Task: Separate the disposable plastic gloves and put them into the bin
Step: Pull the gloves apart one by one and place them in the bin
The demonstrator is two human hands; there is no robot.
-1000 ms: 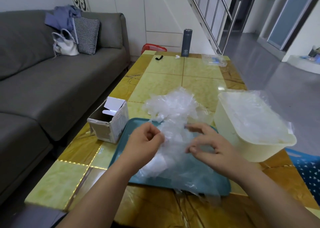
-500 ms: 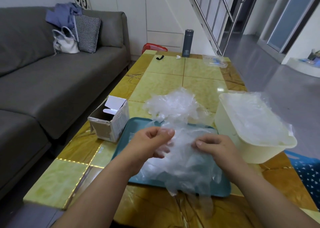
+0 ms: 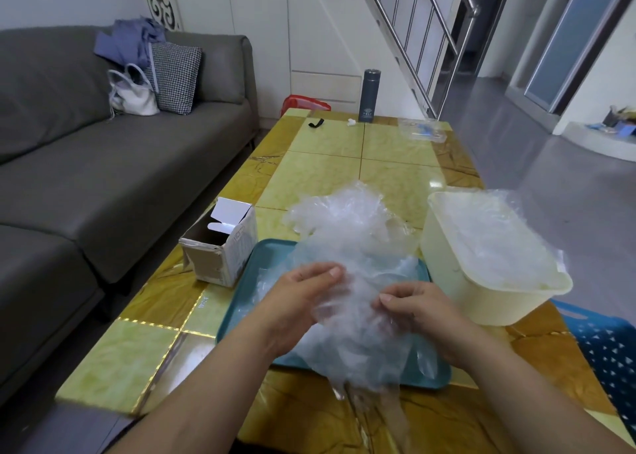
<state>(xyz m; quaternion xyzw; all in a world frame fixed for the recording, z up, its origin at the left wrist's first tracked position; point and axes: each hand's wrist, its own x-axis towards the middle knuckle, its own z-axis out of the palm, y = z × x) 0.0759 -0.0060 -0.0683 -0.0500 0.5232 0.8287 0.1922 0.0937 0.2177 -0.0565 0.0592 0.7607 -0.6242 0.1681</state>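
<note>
Many disposable plastic gloves (image 3: 344, 233) lie clumped between the fingers (image 3: 330, 273); left hand (image 3: 296, 298) and right hand (image 3: 420, 307) pinch the film. Judged weightless, limp, clingy; grip one cuff edge. Cream bin (image 3: 481, 298) stands right of fingers.

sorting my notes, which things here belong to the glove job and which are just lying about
Job: glove pile, left hand, right hand, teal tray, cream bin.
Lying about: cardboard box, grey flask, white handbag, checked cushion, black strap.
</note>
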